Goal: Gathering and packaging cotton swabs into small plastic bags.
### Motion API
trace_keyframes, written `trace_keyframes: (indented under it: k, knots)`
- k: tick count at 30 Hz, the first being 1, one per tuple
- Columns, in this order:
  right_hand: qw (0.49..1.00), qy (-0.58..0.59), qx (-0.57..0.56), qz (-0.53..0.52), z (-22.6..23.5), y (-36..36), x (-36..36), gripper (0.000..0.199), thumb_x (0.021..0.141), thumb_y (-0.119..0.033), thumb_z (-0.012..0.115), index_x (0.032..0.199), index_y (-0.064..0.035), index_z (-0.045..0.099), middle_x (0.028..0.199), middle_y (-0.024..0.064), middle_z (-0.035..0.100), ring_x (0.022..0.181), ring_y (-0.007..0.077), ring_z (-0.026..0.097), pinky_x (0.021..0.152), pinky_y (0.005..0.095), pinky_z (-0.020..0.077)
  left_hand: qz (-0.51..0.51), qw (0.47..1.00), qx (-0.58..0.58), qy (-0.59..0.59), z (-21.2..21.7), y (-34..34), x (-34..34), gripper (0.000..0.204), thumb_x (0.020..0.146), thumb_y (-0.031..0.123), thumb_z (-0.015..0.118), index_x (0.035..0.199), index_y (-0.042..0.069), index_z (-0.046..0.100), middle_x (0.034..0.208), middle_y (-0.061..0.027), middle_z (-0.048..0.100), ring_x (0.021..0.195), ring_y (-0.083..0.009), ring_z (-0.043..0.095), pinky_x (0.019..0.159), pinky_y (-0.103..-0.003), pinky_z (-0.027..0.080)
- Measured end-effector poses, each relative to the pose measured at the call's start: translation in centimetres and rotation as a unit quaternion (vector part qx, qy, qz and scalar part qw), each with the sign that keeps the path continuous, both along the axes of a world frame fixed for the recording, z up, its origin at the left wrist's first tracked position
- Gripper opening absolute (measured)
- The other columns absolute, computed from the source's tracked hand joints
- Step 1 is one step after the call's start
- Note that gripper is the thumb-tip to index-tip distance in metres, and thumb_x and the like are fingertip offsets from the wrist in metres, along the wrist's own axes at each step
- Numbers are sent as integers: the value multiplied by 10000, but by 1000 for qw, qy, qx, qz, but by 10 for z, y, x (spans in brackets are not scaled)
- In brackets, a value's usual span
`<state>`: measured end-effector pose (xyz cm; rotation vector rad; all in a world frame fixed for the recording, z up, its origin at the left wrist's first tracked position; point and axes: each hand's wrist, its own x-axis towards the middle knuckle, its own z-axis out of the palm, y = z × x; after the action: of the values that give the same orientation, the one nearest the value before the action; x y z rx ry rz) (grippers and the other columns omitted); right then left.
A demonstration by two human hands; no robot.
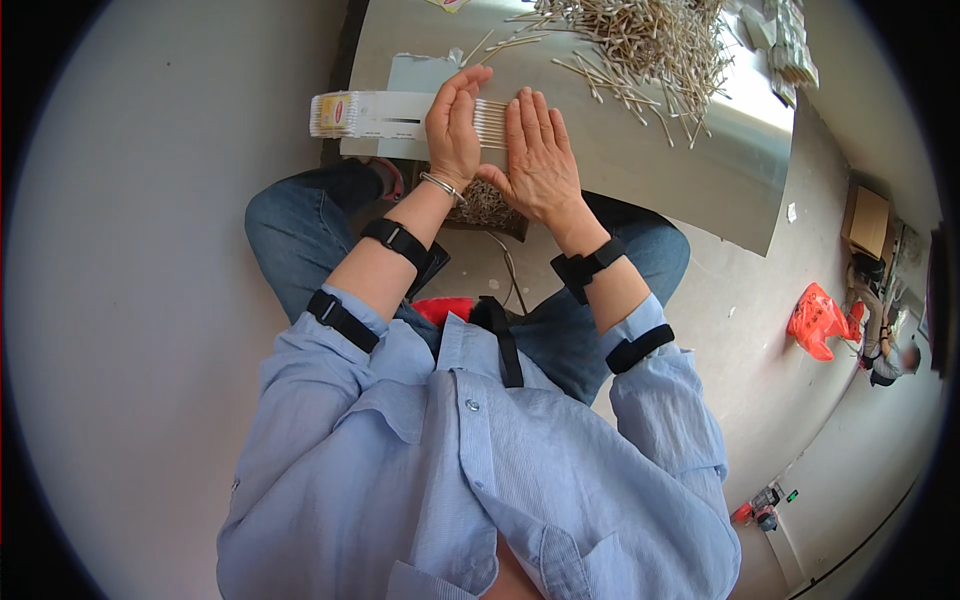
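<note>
A row of cotton swabs [490, 122] lies side by side on the metal table between my two hands. My left hand [455, 128] rests on its edge across the swabs and the right end of a white printed card strip [395, 113], fingers extended and slightly bent. My right hand [541, 150] lies flat over the right ends of the row, its fingers straight and thumb out toward the left hand. At the strip's left end sits a packed bundle of swabs [329, 115] with a yellow and red label. The swabs' left ends are hidden by my left hand.
A large heap of loose cotton swabs [650, 45] covers the table's far right, with strays nearer. Clear packs [793, 50] lie at the right edge. Below the table edge, a container of swabs [487, 208] is between my knees. A red plastic bag [820, 320] and another person [875, 310] are at right.
</note>
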<state>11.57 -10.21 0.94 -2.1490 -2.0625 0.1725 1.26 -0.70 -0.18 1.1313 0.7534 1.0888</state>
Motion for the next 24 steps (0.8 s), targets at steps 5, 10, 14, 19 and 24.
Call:
trace_keyframes:
  k: [5,10,14,19,24]
  knots:
    - [1000,8,1,-2,1,-4,3,901,868,-612,449,1442,54,254,1523,222,223,1445,324,147,1172,446,110,-48,887,277,365,32,-22,-23,307,917,58,444,1192,-14,557,972,-121,613,932,-286,588,853,-375,471]
    - [1000,-5,-8,-2,5,0,1,792,862,-414,512,1444,53,247,1526,215,220,1443,329,154,1173,443,115,-156,741,422,499,27,-63,-53,531,803,86,530,1323,-6,468,884,-98,522,835,-244,549,736,-355,460]
    - [1000,-20,2,-6,0,1,-1,771,855,-365,519,1442,54,246,1527,211,217,1444,329,151,1173,441,114,-142,722,423,529,23,-66,-50,540,804,93,529,1331,-9,465,875,-93,522,826,-234,552,725,-344,460]
    - [1000,-13,3,-9,1,1,-3,769,846,-344,529,1443,50,246,1529,208,213,1444,328,151,1174,437,111,-128,717,421,541,20,-64,-42,557,805,117,532,1339,-13,445,862,-92,544,791,-234,572,706,-343,463]
    - [1000,-11,4,-9,0,0,-1,763,853,-341,520,1448,45,239,1530,206,215,1444,325,152,1174,437,109,-135,725,419,529,18,-63,-43,560,796,104,549,1332,-12,437,873,-107,558,799,-252,576,718,-352,466]
